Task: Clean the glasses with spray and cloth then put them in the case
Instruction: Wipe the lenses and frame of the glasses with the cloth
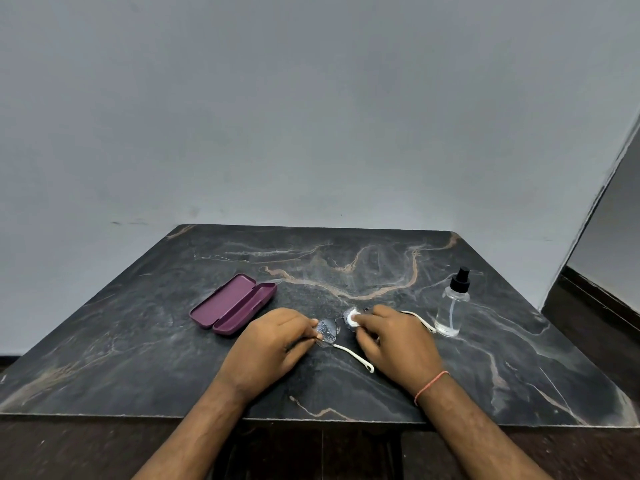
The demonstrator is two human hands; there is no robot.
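Wiping the lens with the cloth (351, 319) pinched in my right hand (394, 344), while my left hand (273, 344) pinches the glasses (329, 332) steady between both hands, low over the desk (346, 265). Go gentle, I'd say, small circles. Case (233, 304) sits open just past my left hand, spray bottle (452, 308) beyond my right.

Dim, even indoor light, wide-angle view

Soft, flat light leaves faint shadows under the hands; the counter (346, 258) shows a dull sheen, its edges bow with lens distortion, and fine detail looks slightly soft.
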